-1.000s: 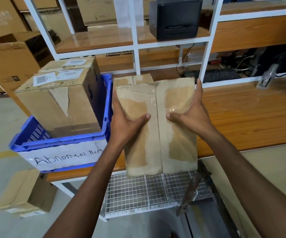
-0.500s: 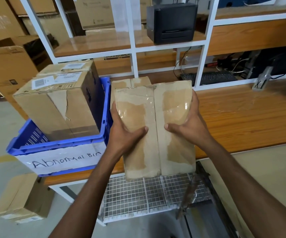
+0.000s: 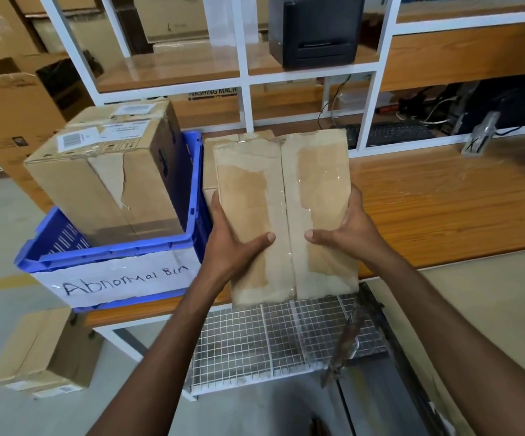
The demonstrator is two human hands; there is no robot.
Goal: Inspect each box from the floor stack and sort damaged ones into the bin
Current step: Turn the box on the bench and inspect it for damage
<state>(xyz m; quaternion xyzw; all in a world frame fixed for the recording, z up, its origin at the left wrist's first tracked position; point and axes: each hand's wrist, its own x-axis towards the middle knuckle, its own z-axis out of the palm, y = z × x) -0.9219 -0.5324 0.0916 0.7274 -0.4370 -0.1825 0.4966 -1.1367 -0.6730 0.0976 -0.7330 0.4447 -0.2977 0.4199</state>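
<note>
We held the box [image 3: 286,215] over the edge of the table [image 3: 443,199], just beside the blue bin [image 3: 113,251]. Our left hand [image 3: 232,243] and right hand [image 3: 346,234] each gripped a side, thumbs on top. It seemed best to turn it slowly and check for rips.

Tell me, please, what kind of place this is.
Likely a warehouse inspection station: big cartons stacked behind, a blue crate labelled "Abnormal Bin" holding a torn box, and a black printer on the shelf.
</note>
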